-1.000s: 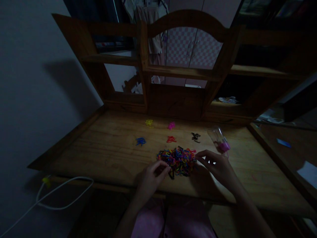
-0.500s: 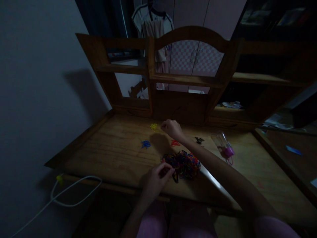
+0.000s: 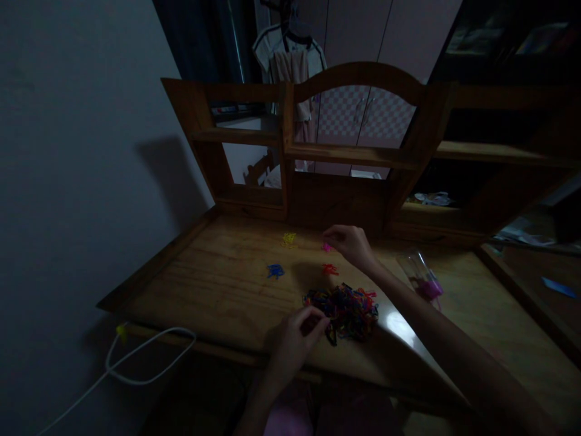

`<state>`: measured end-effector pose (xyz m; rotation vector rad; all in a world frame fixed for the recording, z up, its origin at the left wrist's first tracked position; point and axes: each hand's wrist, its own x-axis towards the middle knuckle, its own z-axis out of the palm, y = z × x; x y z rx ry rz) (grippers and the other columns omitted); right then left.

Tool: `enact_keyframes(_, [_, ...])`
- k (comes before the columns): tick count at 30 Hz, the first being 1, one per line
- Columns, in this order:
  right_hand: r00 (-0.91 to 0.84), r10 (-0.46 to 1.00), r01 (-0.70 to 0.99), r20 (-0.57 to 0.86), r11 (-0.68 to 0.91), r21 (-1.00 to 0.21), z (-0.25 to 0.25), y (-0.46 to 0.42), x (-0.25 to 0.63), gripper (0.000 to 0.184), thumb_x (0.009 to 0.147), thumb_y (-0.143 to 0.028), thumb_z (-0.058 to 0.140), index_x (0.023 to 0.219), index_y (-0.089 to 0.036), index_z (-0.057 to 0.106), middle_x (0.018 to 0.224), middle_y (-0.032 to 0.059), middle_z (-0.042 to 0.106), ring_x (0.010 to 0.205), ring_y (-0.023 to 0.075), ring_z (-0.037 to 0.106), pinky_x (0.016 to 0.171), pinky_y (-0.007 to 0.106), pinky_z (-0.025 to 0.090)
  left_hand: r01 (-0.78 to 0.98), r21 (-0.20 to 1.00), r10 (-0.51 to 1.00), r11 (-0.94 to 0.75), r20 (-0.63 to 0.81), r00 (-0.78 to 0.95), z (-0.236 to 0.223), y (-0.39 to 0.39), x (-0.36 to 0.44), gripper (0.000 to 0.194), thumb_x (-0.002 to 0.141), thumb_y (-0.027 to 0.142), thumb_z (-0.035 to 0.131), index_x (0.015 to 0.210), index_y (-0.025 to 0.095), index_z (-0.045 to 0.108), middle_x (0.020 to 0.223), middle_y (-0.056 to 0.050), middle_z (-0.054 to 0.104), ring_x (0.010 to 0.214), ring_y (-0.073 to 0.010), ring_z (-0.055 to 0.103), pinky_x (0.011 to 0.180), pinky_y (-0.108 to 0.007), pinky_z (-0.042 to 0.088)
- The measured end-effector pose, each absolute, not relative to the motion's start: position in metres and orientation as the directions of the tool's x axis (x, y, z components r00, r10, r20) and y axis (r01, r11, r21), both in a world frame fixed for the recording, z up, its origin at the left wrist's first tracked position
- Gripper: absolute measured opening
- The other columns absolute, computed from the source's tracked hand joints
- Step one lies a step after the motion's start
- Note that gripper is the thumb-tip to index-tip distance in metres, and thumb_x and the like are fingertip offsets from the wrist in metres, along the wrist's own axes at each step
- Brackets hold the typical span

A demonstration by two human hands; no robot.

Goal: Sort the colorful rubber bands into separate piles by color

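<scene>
My right hand (image 3: 350, 243) is stretched over the table, its fingertips pinched just above a small pink pile (image 3: 327, 247). Whatever is between those fingers is too small and dark to make out. My left hand (image 3: 297, 336) rests at the near edge of a large heap of mixed coloured small pieces (image 3: 347, 310), thumb and forefinger closed together; their contents cannot be made out. Small separate piles of thin pieces lie beyond the heap: yellow (image 3: 289, 240), blue (image 3: 275, 270) and red (image 3: 330, 269).
A clear container with a purple lid (image 3: 429, 287) lies on its side at the right of the wooden table (image 3: 204, 272). Wooden shelving (image 3: 345, 155) rises along the back. A white cable (image 3: 149, 381) loops at the left front edge, by the wall.
My right hand has moved right, from beside the yellow pile to above the pink one. Its arm now covers where the black pile showed. My left hand stays by the heap; the view shifted slightly.
</scene>
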<state>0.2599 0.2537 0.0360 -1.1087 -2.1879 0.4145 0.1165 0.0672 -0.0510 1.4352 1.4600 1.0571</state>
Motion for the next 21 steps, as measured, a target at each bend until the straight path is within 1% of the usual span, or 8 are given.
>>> enact_keyframes(3, [-0.362,0.803,0.614,0.473,0.587,-0.527,0.048,0.209,0.308,0.018,0.087,-0.034,0.062,0.09,-0.021,0.073,0.075,0.0019,0.07,0.061,0.0136,0.058,0.056,0.024,0.041,0.305,0.952,1.0,0.009,0.0,-0.029,-0.053,0.067,0.117,0.026,0.088,0.045,0.057,0.084,0.021,0.066,0.076,0.0,0.069,0.07,-0.0155,0.065,0.06,-0.021,0.046])
enact_keyframes(5, [-0.327,0.821,0.652,0.468,0.554,-0.517,0.048,0.179,0.337,0.019,0.088,-0.037,0.061,0.091,-0.023,0.073,0.079,0.0031,0.07,0.06,0.0142,0.057,0.055,0.026,0.042,0.29,0.957,1.0,0.007,0.001,-0.027,-0.054,0.068,0.117,0.025,0.087,0.044,0.057,0.084,0.021,0.066,0.077,-0.001,0.069,0.069,-0.0152,0.064,0.059,-0.021,0.046])
enact_keyframes(8, [-0.268,0.844,0.69,0.464,0.504,-0.519,0.035,0.141,0.37,0.018,0.087,-0.038,0.061,0.089,-0.025,0.073,0.079,0.0039,0.069,0.055,0.014,0.053,0.052,0.027,0.041,0.288,0.958,1.0,-0.002,0.01,-0.024,-0.055,0.069,0.117,0.025,0.087,0.043,0.057,0.083,0.02,0.066,0.075,-0.001,0.069,0.067,-0.0151,0.063,0.059,-0.021,0.046])
enact_keyframes(10, [-0.211,0.875,0.691,0.437,0.449,-0.567,0.018,0.123,0.386,0.018,0.088,-0.039,0.06,0.091,-0.025,0.072,0.078,0.0036,0.069,0.055,0.0144,0.053,0.051,0.027,0.042,0.318,0.948,0.999,-0.025,0.035,-0.025,-0.056,0.07,0.116,0.023,0.088,0.041,0.056,0.083,0.02,0.066,0.075,-0.001,0.067,0.068,-0.0152,0.062,0.061,-0.022,0.047])
enact_keyframes(12, [-0.157,0.906,0.689,0.394,0.386,-0.614,0.0,0.112,0.396,0.019,0.089,-0.04,0.059,0.092,-0.025,0.071,0.08,0.0035,0.069,0.054,0.0144,0.053,0.051,0.027,0.042,0.373,0.924,0.994,-0.081,0.102,-0.038,-0.057,0.072,0.116,0.019,0.087,0.037,0.058,0.085,0.021,0.068,0.076,-0.001,0.065,0.068,-0.0147,0.06,0.063,-0.022,0.046])
enact_keyframes(15, [-0.105,0.922,0.693,0.372,0.336,-0.638,-0.023,0.103,0.403,0.021,0.091,-0.041,0.057,0.094,-0.024,0.069,0.086,0.0044,0.07,0.057,0.0154,0.056,0.054,0.028,0.044,0.46,0.874,0.975,-0.158,0.212,-0.069,-0.059,0.073,0.118,0.016,0.084,0.033,0.061,0.09,0.021,0.07,0.079,-0.001,0.061,0.065,-0.0132,0.057,0.062,-0.022,0.045])
enact_keyframes(18, [-0.055,0.925,0.692,0.375,0.306,-0.654,-0.038,0.103,0.403,0.024,0.092,-0.042,0.054,0.096,-0.023,0.069,0.085,0.0048,0.07,0.058,0.0166,0.057,0.057,0.03,0.045,0.515,0.842,0.966,-0.162,0.242,-0.092,-0.06,0.072,0.122,0.018,0.084,0.033,0.061,0.095,0.022,0.07,0.082,-0.001,0.058,0.062,-0.0115,0.053,0.059,-0.021,0.044])
enact_keyframes(21, [-0.029,0.919,0.669,0.394,0.311,-0.675,-0.047,0.105,0.402,0.027,0.093,-0.042,0.052,0.094,-0.022,0.069,0.081,0.0049,0.07,0.058,0.0175,0.059,0.056,0.03,0.045,0.548,0.82,0.961,-0.163,0.258,-0.099,-0.061,0.072,0.126,0.021,0.085,0.036,0.06,0.098,0.023,0.069,0.083,-0.001,0.057,0.06,-0.0111,0.052,0.057,-0.021,0.044])
